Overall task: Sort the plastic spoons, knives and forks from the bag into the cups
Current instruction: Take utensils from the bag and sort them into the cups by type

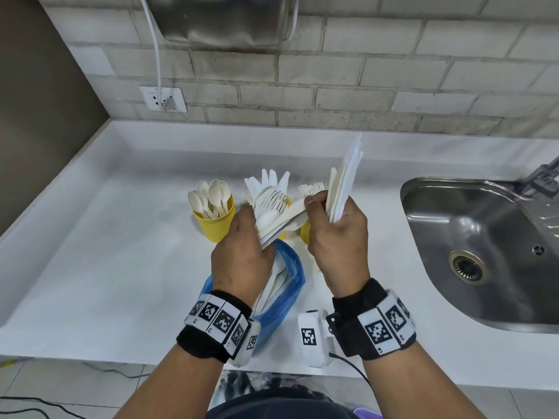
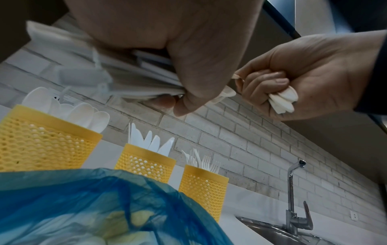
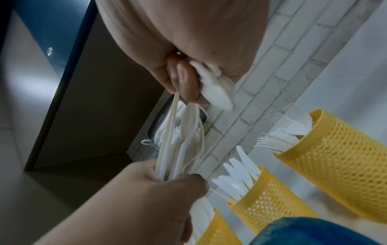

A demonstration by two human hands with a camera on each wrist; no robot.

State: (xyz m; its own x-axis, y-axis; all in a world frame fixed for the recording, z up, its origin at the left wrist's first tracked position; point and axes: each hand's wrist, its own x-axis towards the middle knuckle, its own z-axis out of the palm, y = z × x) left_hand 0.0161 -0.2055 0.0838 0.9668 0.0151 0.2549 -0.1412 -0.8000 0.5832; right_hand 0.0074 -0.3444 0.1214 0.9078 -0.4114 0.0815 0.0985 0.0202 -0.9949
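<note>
Over the blue bag [image 1: 289, 282], my left hand [image 1: 252, 225] grips a mixed bundle of white cutlery [image 1: 272, 207], forks and spoons fanned upward. My right hand [image 1: 317, 207] holds a bunch of knives [image 1: 344, 182] upright in its palm, while thumb and forefinger pinch a fork [image 1: 311, 189] at the bundle's edge. Behind stand three yellow mesh cups: the spoon cup [image 2: 41, 140], the knife cup [image 2: 144, 164] and the fork cup [image 2: 203, 185]. From the head camera only the spoon cup [image 1: 214, 220] shows fully; my hands cover most of the other two.
The white counter [image 1: 106, 252] runs left and toward me. A steel sink [image 1: 472, 252] with a faucet [image 2: 293, 190] lies to the right. A wall socket [image 1: 163, 99] with a white cable sits on the brick wall behind.
</note>
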